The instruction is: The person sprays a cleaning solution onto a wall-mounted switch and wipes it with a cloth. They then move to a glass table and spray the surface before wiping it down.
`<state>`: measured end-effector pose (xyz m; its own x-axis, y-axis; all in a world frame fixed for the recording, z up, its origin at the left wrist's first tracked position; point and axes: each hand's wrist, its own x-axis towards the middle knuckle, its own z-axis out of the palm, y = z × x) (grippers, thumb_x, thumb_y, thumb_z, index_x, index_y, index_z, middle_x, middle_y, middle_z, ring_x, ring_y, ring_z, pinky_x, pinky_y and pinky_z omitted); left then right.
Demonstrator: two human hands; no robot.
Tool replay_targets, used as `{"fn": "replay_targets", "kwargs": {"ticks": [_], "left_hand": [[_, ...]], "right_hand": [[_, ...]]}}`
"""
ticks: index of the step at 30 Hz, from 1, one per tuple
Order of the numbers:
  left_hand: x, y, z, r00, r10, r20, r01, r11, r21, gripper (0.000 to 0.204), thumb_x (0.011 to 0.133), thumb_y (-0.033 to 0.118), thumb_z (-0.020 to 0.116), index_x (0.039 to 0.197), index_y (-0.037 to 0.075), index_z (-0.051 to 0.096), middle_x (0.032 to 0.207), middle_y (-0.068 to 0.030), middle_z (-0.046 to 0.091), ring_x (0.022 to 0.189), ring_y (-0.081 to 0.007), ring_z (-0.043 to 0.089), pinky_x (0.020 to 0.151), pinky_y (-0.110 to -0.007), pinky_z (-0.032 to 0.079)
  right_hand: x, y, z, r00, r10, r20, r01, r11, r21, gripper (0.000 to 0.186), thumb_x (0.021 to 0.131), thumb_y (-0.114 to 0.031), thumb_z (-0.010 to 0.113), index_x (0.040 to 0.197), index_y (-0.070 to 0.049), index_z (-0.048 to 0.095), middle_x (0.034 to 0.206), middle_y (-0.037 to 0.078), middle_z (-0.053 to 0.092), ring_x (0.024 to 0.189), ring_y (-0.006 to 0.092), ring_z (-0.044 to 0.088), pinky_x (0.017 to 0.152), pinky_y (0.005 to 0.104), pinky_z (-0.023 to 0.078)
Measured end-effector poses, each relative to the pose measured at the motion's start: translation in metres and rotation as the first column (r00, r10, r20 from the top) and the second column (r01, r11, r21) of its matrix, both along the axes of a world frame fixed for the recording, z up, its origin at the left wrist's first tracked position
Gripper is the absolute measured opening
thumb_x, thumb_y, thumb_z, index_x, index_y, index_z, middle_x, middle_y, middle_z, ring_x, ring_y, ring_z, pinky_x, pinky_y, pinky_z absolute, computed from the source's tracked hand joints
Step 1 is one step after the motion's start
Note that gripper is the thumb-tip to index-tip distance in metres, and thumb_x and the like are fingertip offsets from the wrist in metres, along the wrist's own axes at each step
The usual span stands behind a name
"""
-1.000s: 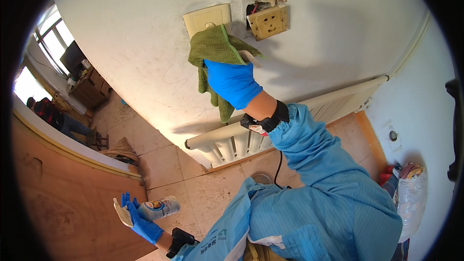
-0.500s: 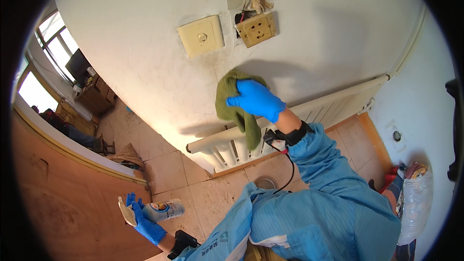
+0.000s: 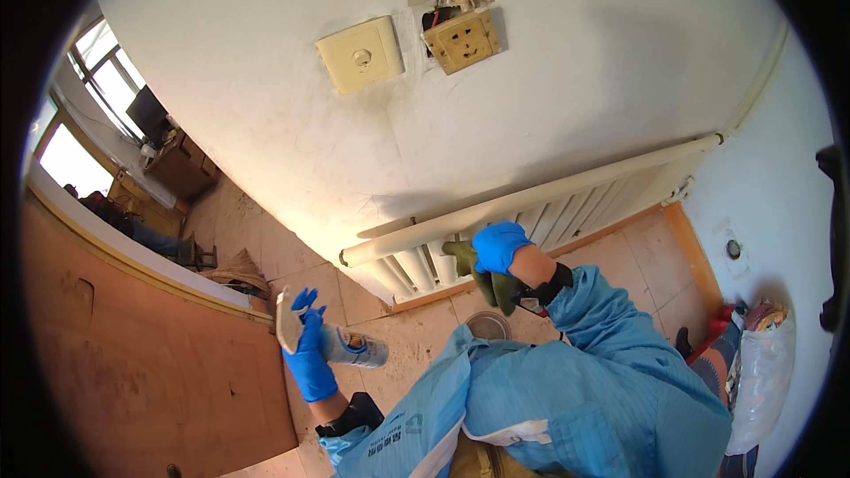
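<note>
My left hand (image 3: 308,358), in a blue glove, grips a spray bottle (image 3: 354,347) with a pale trigger head, tilted on its side at the lower left. My right hand (image 3: 501,246), also gloved, is closed on a bunched green cloth (image 3: 460,257) in front of the white radiator (image 3: 575,199); I cannot tell whether the cloth touches it. Above, on the scuffed wall, are a cream switch (image 3: 359,53) and a loose yellowed socket (image 3: 462,40) with exposed wires.
A wooden door (image 3: 150,345) is at the left. Beyond it, another room shows a cabinet (image 3: 181,168), screen and windows. A metal bowl (image 3: 487,323) sits on the tiled floor (image 3: 390,372). A plastic-wrapped bundle (image 3: 761,381) stands against the right wall.
My right hand and the cloth have moved down from the switch to in front of the radiator. My left hand with the bottle has risen and shifted right.
</note>
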<state>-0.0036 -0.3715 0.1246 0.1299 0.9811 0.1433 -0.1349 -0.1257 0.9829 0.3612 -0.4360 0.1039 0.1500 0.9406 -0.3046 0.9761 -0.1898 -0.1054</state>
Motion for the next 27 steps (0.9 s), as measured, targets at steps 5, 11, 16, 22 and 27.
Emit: {"fn": "replay_targets", "kwargs": {"ticks": [5,11,16,22,27], "left_hand": [[0.026,-0.011,0.006,0.988,-0.153,-0.024,0.153,0.988,-0.03,0.048,0.093,0.007,0.061,0.139,-0.002,0.049,0.129,-0.0168,0.061,0.117,-0.0265,0.06,0.096,-0.037,0.05],[0.054,-0.012,-0.008,0.938,-0.319,-0.137,0.305,0.945,-0.117,0.045,0.091,0.017,0.068,0.133,0.003,0.057,0.126,-0.0104,0.063,0.111,-0.0183,0.059,0.097,-0.032,0.046],[0.076,-0.021,-0.013,0.86,-0.482,-0.169,0.47,0.876,-0.107,0.05,0.088,0.018,0.073,0.133,0.004,0.057,0.127,-0.0102,0.062,0.115,-0.02,0.058,0.099,-0.034,0.046],[0.099,-0.027,-0.004,0.727,-0.638,-0.254,0.682,0.715,0.155,0.064,0.077,0.025,0.08,0.135,0.013,0.058,0.15,-0.0145,0.044,0.127,-0.0338,0.053,0.105,-0.042,0.043],[0.108,-0.027,0.004,0.631,-0.735,-0.247,0.775,0.613,0.156,0.073,0.076,0.03,0.082,0.139,0.01,0.053,0.154,-0.0149,0.038,0.134,-0.0332,0.046,0.108,-0.045,0.041]], "right_hand": [[0.002,-0.013,-0.023,0.992,-0.114,-0.058,0.119,0.99,0.08,0.037,0.071,-0.033,0.072,0.101,-0.01,0.075,0.093,0.019,0.071,0.085,0.0384,0.069,0.07,0.0483,0.055],[-0.011,-0.021,-0.024,0.756,0.023,-0.654,0.144,0.969,0.2,0.069,0.082,-0.034,0.071,0.146,-0.023,0.047,0.108,0.019,0.069,0.093,0.0352,0.068,0.084,0.0445,0.053],[-0.033,-0.017,-0.031,0.706,0.267,-0.656,-0.081,0.95,0.3,0.038,0.088,-0.007,0.059,0.121,-0.023,0.071,0.116,0.015,0.066,0.104,0.0315,0.062,0.097,0.0377,0.05],[-0.058,-0.023,-0.02,0.444,0.224,-0.868,-0.051,0.973,0.225,0.043,0.084,-0.013,0.071,0.127,-0.014,0.065,0.126,0.016,0.06,0.113,0.032,0.06,0.101,0.0405,0.049],[-0.063,-0.028,0.002,0.402,0.182,-0.897,-0.268,0.961,0.075,0.06,0.084,-0.023,0.078,0.135,-0.005,0.054,0.136,0.018,0.055,0.121,0.0311,0.057,0.106,0.0403,0.046]]}}
